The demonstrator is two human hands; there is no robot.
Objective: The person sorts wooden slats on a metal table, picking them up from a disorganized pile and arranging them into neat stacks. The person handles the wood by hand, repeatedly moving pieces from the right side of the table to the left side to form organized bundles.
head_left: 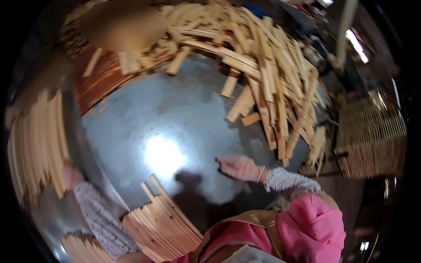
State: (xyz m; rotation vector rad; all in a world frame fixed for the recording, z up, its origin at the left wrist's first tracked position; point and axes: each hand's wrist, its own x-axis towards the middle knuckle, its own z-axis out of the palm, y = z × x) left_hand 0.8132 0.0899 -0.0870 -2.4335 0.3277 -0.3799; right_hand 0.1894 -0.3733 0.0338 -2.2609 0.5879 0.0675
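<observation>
The left hand (73, 177) is against the near right edge of a stack of pale wooden slats (39, 140) — whether its fingers close on one I cannot tell — while the right hand (240, 168), blurred, reaches with fingers outstretched and nothing visible in them over the grey metal tabletop (118, 127). Between the forearms lies a row of slats (158, 230); beyond, a jumbled heap of wooden strips (272, 79) blocks the tabletop's far right — a reddish-brown board (98, 83) borders its far left.
</observation>
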